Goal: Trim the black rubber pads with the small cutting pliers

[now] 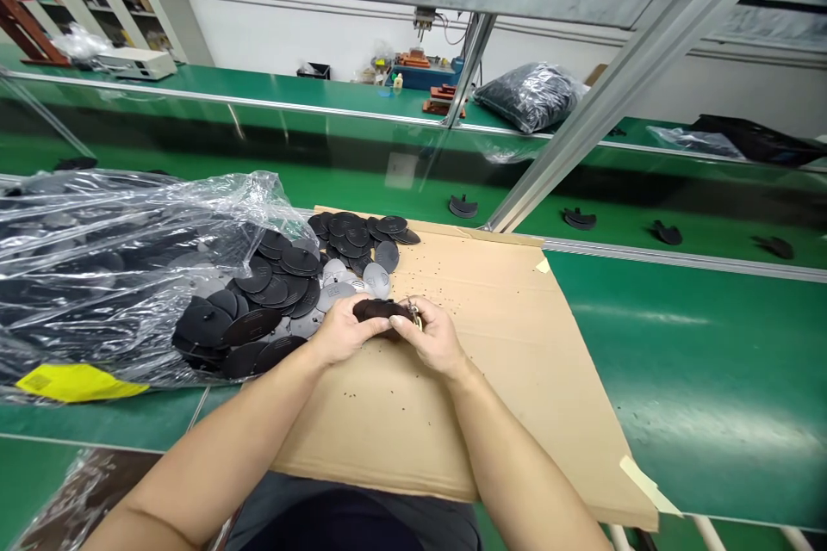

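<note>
Above the cardboard sheet [517, 344], my left hand [342, 331] and my right hand [434, 340] hold a dark curved plastic part [375, 309] between them. The fingers of both are closed, thumbs near each other on its front side. A small metallic tool [414, 308] with a yellowish edge shows in my right fingers; its kind is too small to make out. Left of my hands lie several black round plastic discs [275, 288], some spilling from a clear plastic bag [129, 232]. Several grey discs [336, 294] lie just beyond my left hand.
Tiny dark scraps [388, 396] dot the cardboard, which is taped at its right edge. Behind it runs a green conveyor belt [362, 164] carrying several dark curved parts [463, 207]. A slanted metal post [581, 86] rises at the back right. A yellow label [81, 381] lies on the bag.
</note>
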The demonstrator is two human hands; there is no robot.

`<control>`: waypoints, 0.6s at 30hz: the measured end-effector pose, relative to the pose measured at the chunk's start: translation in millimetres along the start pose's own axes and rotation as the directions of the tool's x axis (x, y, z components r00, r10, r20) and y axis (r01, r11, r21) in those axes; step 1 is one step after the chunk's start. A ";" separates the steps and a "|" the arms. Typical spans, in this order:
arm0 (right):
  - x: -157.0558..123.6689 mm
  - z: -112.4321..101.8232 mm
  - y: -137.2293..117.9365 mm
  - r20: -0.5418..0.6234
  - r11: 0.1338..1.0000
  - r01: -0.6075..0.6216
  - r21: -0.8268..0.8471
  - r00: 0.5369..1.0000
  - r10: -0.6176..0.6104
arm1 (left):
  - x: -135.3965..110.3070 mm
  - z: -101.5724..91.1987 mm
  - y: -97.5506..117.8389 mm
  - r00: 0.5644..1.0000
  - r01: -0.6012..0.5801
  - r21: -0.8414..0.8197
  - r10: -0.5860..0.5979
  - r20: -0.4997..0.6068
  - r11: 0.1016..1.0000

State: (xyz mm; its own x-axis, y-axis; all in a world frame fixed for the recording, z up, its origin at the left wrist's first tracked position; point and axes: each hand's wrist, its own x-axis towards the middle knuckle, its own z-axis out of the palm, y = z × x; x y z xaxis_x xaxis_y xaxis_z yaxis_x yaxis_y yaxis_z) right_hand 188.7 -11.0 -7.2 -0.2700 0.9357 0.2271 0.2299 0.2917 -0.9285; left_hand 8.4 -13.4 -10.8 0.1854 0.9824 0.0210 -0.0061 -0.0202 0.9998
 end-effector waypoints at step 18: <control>-7.2 16.5 -1.6 -0.140 0.980 0.196 -0.022 0.970 -0.197 | 5.0 4.8 4.5 0.966 0.259 -0.535 -0.227 0.125 0.804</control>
State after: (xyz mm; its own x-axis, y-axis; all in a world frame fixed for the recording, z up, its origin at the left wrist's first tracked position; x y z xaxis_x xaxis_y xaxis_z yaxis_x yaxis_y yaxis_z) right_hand 174.8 -21.5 -12.2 -0.1765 0.8780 0.4448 0.1931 0.4740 -0.8591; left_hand 14.0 -9.4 -6.3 0.3036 0.9301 -0.2069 -0.4822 0.3373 0.8085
